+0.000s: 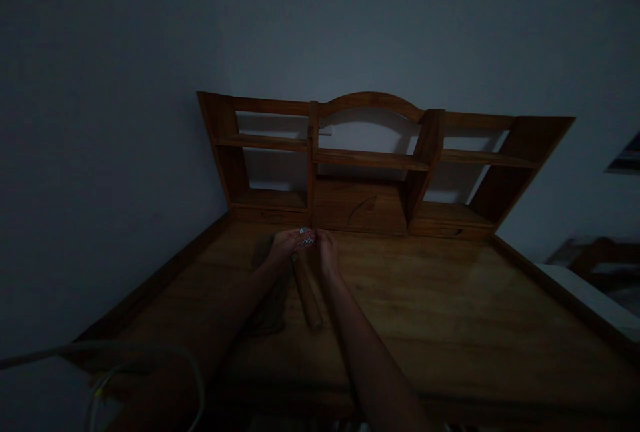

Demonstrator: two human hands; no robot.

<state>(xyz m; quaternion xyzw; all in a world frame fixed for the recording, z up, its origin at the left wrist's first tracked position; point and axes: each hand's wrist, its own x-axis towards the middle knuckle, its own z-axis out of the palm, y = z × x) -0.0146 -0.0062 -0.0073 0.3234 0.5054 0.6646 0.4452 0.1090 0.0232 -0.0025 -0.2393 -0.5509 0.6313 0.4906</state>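
In the dim head view, my left hand (286, 244) is closed on a small black-and-white striped object (307, 240) above the far part of the wooden desk (425, 299). Right beside it, my right hand (327, 249) has its fingers bent together at the object's right side; what they pinch, if anything, is too dark to tell. Below the hands, a brown rod-like wooden piece (308, 295) lies lengthwise on the desk between my forearms. A dark flat item (273, 312) lies to its left, partly hidden by my left arm.
A wooden shelf unit (370, 160) with compartments and drawers stands along the desk's back, with a wall socket (325, 131) behind it. Pale cables (145, 347) loop across the lower left. On the right are a white surface (585, 295) and a wooden chair (607, 252).
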